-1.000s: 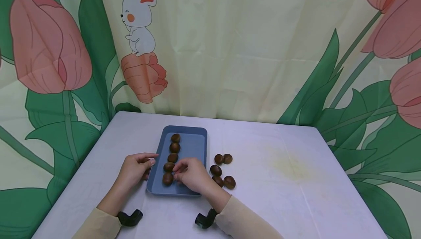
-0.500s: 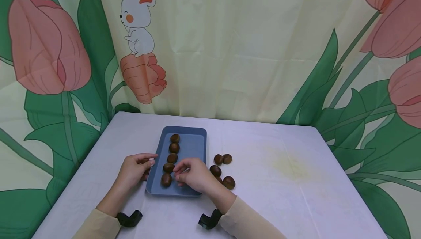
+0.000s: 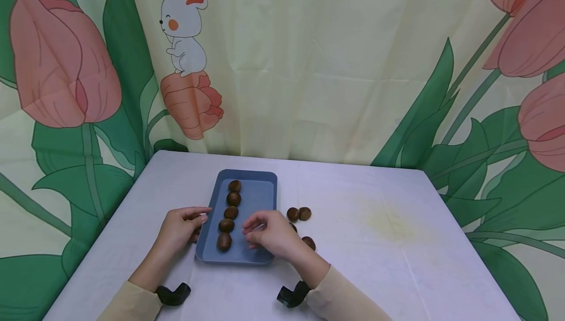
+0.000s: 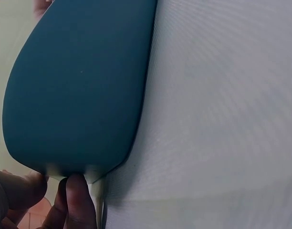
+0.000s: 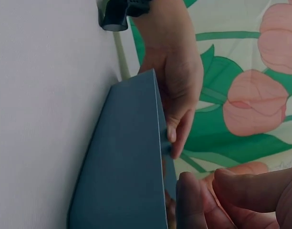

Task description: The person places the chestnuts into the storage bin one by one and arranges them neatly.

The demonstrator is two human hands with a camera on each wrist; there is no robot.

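Observation:
In the head view a blue rectangular tray (image 3: 260, 191) bears several brown chestnuts (image 3: 226, 225) in a row along its left half. The chestnut nearest the person (image 3: 224, 242) ends that row. My left hand (image 3: 178, 225) rests its fingertips against the tray's left side; the left wrist view shows those fingers (image 4: 81, 200) touching the tray wall (image 4: 79, 95). Over the right half of the tray hovers my right hand (image 3: 273, 235), fingers loosely bent, apart from the row. Nothing shows between its fingertips (image 5: 189, 191) in the right wrist view.
Right of the tray, several loose chestnuts (image 3: 304, 214) lie on the white tablecloth (image 3: 353, 262), some partly hidden by my right hand. A black wrist device (image 3: 174, 294) sits on each wrist. Behind the table hangs a curtain (image 3: 309, 66) with tulips and a rabbit.
My right hand has drawn back to the right, away from the nearest chestnut, which stays in the row after a slight shift. The left hand keeps its place at the tray.

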